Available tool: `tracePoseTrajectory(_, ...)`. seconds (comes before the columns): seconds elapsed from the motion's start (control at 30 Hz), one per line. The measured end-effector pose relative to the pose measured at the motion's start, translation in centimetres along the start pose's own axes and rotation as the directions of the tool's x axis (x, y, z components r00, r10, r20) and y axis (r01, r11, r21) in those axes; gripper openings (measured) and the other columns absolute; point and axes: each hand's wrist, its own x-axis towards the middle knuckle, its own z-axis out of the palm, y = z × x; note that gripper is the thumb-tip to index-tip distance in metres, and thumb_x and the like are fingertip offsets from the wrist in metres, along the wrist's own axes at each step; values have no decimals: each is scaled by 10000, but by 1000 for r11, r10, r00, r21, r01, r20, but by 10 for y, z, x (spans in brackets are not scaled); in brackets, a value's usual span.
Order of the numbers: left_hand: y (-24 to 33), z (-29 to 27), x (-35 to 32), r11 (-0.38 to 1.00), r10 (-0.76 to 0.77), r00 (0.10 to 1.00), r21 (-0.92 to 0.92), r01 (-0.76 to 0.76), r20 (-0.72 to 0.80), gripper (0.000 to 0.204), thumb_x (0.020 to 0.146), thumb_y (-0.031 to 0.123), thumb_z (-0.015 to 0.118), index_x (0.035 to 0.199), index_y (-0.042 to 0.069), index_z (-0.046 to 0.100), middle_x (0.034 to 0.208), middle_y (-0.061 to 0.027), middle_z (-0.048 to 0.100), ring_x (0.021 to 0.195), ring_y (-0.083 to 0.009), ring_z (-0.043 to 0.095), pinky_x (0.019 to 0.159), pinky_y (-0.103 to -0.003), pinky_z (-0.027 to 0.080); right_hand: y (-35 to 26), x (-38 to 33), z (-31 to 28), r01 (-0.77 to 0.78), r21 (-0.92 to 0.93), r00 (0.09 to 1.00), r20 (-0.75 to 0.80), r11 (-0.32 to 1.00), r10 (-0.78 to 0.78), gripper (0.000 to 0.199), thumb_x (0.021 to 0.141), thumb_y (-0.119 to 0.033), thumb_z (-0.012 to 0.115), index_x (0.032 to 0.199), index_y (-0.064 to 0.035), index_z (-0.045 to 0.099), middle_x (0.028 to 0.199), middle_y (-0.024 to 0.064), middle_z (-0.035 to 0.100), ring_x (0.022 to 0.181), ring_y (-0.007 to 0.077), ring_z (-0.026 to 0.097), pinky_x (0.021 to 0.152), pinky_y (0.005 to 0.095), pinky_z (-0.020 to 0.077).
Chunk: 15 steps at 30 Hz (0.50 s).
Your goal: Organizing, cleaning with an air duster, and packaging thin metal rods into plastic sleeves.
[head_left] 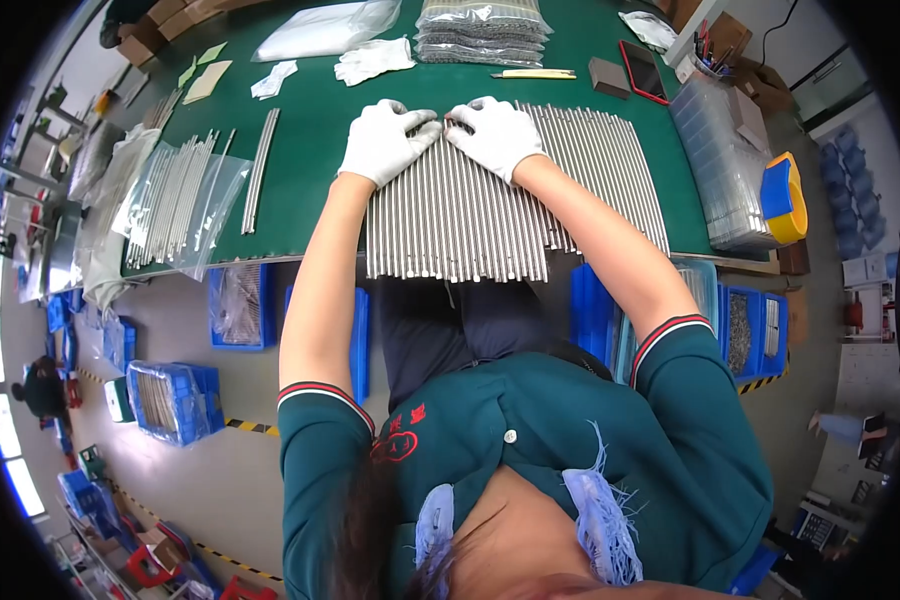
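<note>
A row of slim metal rods [455, 225] lies side by side at the near edge of the green table, their near ends reaching past the edge. My left hand [385, 143], in a white glove, rests at the far end of this row with its fingers bent inward on a rod. Close beside it, my right hand [495, 138], also gloved, has its fingers curled onto the rod tops. Both sets of fingertips nearly meet; exactly which rods they pinch is hidden. Under my right wrist, a second batch of rods [610, 170] spreads to the right.
At the left lie a few loose rods [261, 170] and a clear bag of rods [175, 200]. Bagged rods [482, 30], a white glove [374, 61], a cutter knife [533, 74] and a red-edged phone [644, 72] sit farther back. Clear plastic trays [715, 160] and a tape roll [785, 198] stand right.
</note>
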Motion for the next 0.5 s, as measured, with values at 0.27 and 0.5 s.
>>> tracePoseTrajectory(0.27,14,-14,-26,998,47,999,-47,-47,3,336,866,420,545,1026,175,711,1002,-143,637,905,-276,613,804,-386,479,-7,-30,-2,130,55,987,-104,990,-124,425,860,-436,513,1141,-130,604,1133,124,597,1046,279,576,867,403,479)
tracePoseTrajectory(0.5,-13,-76,-134,953,113,981,-297,-61,159,476,806,91,597,1276,134,532,1229,-211,531,1169,-373,488,990,-439,404,34,-142,-81,267,86,937,209,960,-279,882,614,-412,748,1375,-103,429,1467,161,329,1377,389,242,1125,458,230)
